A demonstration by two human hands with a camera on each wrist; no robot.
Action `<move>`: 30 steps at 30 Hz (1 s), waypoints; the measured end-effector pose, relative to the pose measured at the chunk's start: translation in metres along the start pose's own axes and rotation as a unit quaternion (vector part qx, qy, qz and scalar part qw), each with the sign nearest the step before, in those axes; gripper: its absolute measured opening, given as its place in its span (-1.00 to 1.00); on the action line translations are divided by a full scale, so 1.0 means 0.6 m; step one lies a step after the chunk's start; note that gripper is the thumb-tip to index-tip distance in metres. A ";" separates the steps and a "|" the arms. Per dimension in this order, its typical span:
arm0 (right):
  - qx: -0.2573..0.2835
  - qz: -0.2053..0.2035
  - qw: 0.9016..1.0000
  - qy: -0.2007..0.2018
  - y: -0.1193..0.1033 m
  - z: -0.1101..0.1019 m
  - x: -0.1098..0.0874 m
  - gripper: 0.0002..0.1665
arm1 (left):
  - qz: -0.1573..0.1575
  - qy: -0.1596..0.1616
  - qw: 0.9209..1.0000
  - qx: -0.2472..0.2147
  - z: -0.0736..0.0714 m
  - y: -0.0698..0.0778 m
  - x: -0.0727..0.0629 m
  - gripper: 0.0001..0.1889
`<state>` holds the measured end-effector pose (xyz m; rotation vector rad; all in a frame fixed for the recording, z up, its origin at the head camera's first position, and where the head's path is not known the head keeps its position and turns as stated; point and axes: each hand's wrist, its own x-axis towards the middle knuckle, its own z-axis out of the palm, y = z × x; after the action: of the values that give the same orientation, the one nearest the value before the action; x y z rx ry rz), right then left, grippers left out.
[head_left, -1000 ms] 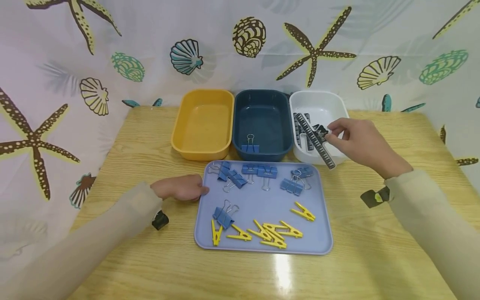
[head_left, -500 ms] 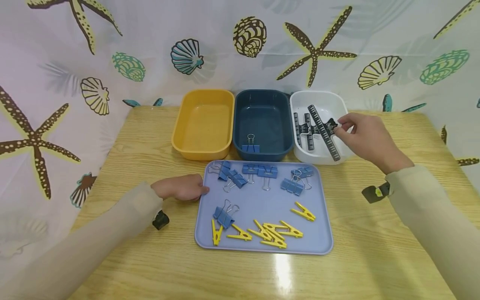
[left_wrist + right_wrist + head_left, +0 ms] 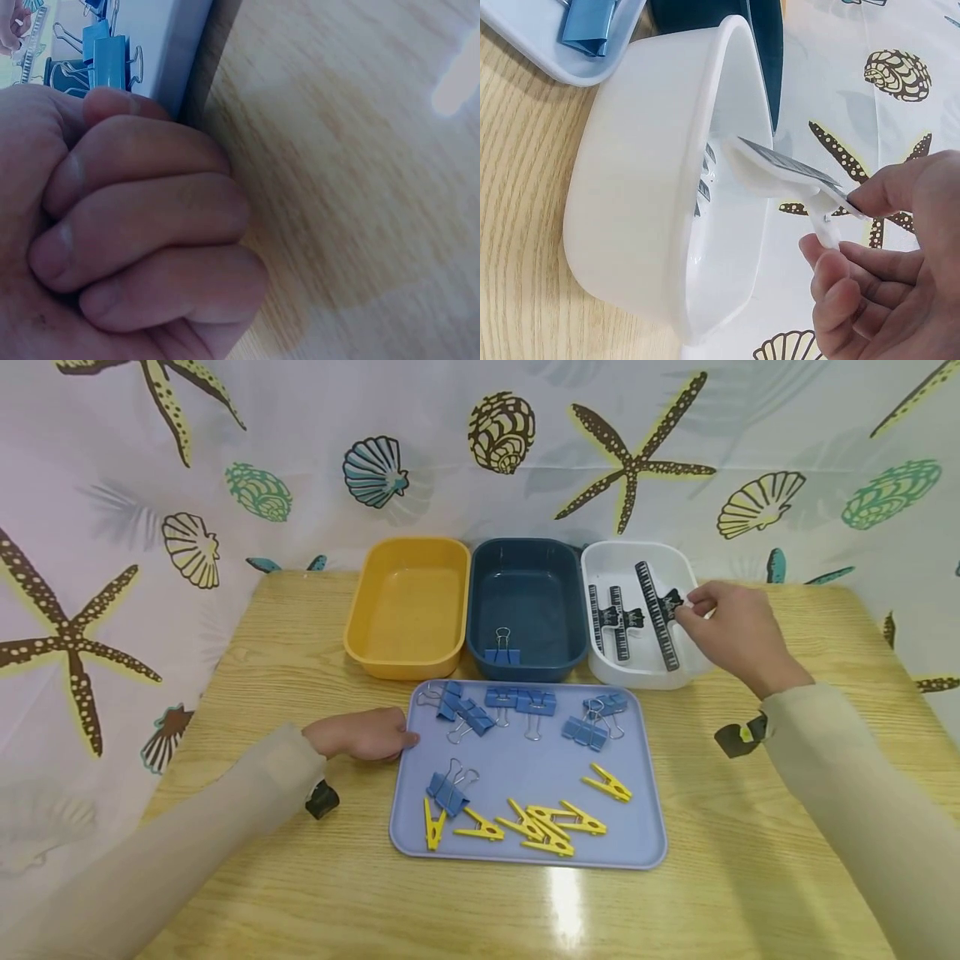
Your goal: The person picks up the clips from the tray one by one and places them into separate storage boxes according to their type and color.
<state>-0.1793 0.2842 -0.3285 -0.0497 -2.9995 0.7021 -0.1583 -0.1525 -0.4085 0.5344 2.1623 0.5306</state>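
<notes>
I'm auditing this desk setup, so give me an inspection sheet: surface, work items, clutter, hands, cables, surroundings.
Surface: light wood-grain table, bright glare in front of the tray.
Work items: black-and-white piano-key-patterned clip, held over the white rectangular plastic bin; two similar clips inside. Dark-blue rectangular plastic bin: one blue binder clip with wire handles. Yellow rectangular plastic bin: nothing seen inside. Pale lavender rectangular tray: blue binder clips, yellow V-shaped clothespins.
Clutter: nothing seen.
Hands: right hand pinches the held clip; left hand curls at the tray's left edge, grip unclear.
Cables: nothing seen.
Surroundings: white cloth printed with starfish and shells.
</notes>
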 end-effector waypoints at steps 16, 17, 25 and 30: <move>0.006 0.050 0.999 -0.002 0.015 0.019 0.021 -0.46 | -0.007 0.002 1.000 -0.002 0.000 0.000 0.001 -0.52; 0.004 0.052 0.999 -0.001 0.016 0.021 0.023 -0.46 | -0.008 0.001 1.000 -0.001 0.000 0.000 0.000 -0.52; -0.022 0.052 0.998 0.008 0.014 0.031 0.034 -0.45 | -0.005 0.000 1.000 0.000 -0.001 0.001 -0.001 -0.52; -0.034 0.058 0.998 0.001 0.015 0.037 0.043 -0.45 | -0.004 0.002 1.000 0.002 -0.001 -0.001 -0.001 -0.51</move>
<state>-0.2063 0.2836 -0.3510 -0.2288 -3.0376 0.6091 -0.1586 -0.1531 -0.4081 0.5268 2.1686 0.5222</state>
